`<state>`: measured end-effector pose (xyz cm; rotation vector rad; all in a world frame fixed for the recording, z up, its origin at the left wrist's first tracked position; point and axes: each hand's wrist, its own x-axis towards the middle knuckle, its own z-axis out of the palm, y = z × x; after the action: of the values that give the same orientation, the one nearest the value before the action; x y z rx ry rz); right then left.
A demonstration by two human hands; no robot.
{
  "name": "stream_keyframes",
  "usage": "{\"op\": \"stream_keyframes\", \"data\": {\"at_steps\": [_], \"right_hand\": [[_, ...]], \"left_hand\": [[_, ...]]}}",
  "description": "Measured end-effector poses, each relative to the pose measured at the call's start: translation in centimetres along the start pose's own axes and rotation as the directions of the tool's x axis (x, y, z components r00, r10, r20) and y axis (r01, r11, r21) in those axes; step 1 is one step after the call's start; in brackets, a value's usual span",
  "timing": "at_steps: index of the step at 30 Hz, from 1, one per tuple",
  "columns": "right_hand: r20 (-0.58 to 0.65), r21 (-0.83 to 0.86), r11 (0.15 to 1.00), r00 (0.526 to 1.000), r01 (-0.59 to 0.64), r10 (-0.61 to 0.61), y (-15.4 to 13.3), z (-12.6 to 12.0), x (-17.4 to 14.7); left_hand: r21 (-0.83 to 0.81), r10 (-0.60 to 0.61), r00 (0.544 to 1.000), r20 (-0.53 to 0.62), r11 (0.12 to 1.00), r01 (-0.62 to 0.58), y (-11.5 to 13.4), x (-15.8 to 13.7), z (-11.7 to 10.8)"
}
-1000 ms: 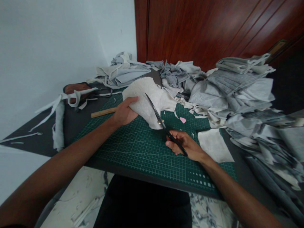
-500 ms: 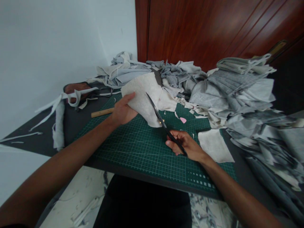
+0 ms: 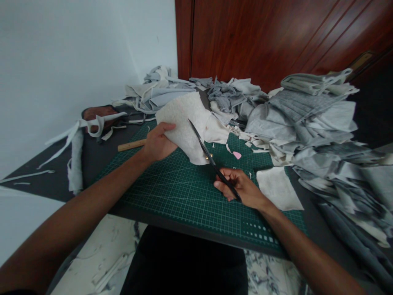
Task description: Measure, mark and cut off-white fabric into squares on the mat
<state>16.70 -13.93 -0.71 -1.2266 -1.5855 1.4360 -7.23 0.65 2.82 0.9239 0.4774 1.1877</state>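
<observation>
Head view: scissors (image 3: 211,162), held in the right hand (image 3: 235,186), point toward 11 o'clock, their long axis running from 5 to 11, blades overlying the pale cloth (image 3: 182,111). The left hand (image 3: 160,142) grasps the cloth's 8 o'clock edge, above the green mat (image 3: 172,192).

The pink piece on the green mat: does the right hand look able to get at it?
Probably yes: the pink piece lies uncovered near the right hand, though the scissors in that hand might hinder grasping.

Dim, diffuse light leaves faint sheen on the door (image 3: 260,41), frame edges stretched and soft.
</observation>
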Motion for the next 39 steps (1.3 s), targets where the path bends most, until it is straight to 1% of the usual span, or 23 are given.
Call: {"op": "stream_keyframes", "data": {"at_steps": [3,7,12,17,23,27,32,39], "right_hand": [[-0.002,0.003,1.000,1.000,0.006,-0.006,-0.1,0.0,0.0],[-0.009,0.004,1.000,1.000,0.007,-0.007,-0.1,0.1,0.0],[-0.003,0.016,1.000,1.000,0.001,-0.001,0.0,0.0,0.1],[0.025,0.062,0.998,0.999,-0.026,0.024,0.0,0.0,0.1],[0.047,0.104,0.994,0.999,-0.030,0.025,-0.1,0.1,0.0],[0.049,0.099,0.995,0.998,-0.030,0.025,-0.1,0.0,0.1],[0.063,0.103,0.994,0.998,-0.024,0.018,-0.3,0.0,0.0],[0.070,0.098,0.995,0.997,-0.023,0.017,-0.5,0.0,0.0]], "left_hand": [[0.009,0.010,1.000,0.010,1.000,-0.010,-0.1,0.0,-0.3],[0.017,-0.020,1.000,0.005,1.000,0.020,-0.1,0.1,-0.3],[0.002,-0.006,0.999,0.050,1.000,0.006,-0.3,0.1,-0.4],[0.037,-0.089,0.992,0.085,0.996,0.086,-0.6,-0.1,-0.5],[0.040,-0.134,0.976,0.173,0.991,0.129,-1.4,-0.5,0.2],[0.023,-0.146,0.960,0.238,0.989,0.145,-1.7,-0.4,0.0],[0.037,-0.162,0.959,0.234,0.987,0.158,-2.0,-0.5,-0.2],[0.048,-0.127,0.965,0.230,0.992,0.119,-2.3,-0.7,0.9]]}}
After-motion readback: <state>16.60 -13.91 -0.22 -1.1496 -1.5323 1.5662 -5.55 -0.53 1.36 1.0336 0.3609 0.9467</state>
